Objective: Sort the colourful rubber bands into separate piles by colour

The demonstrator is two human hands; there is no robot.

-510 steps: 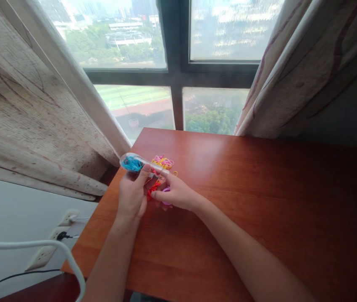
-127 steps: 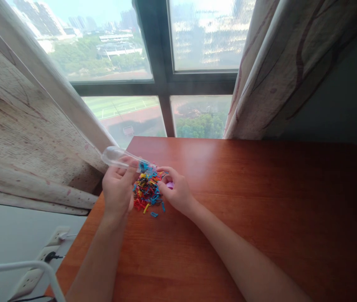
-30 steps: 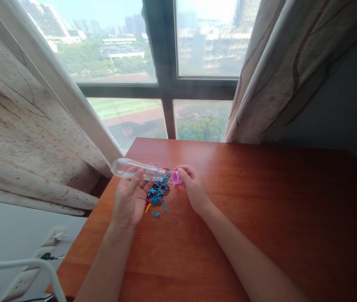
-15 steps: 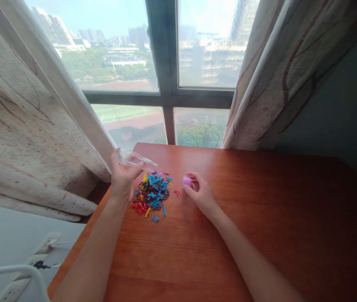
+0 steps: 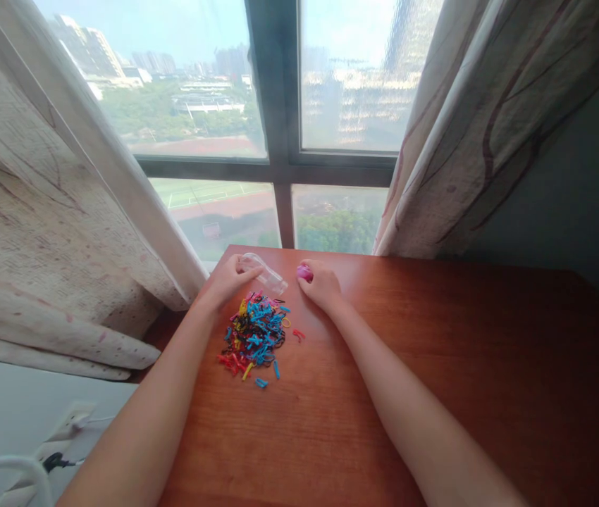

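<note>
My left hand (image 5: 230, 279) is closed on a clear plastic bottle (image 5: 273, 279), tilted with its narrow end toward the right, just behind a heap of small elastic bands (image 5: 257, 327). The bands are blue, black, red, yellow and pink. My right hand (image 5: 323, 284) grips a small pink cap (image 5: 304, 272), partly hidden by the fingers, to the right of the bottle's narrow end. One red band (image 5: 298, 335) lies apart at the heap's right, and a blue band (image 5: 261, 383) lies in front of it.
The brown wooden table (image 5: 384, 338) reaches the window (image 5: 283, 169) at the back. Patterned curtains (image 5: 77, 183) hang on both sides. A power strip (image 5: 67, 429) and a white curved tube (image 5: 14, 465) are at the lower left, beyond the table's left edge.
The bottle has swung so its narrow end points right and toward me. My right hand with the cap has moved back and left, closer to it. The heap stays in place.
</note>
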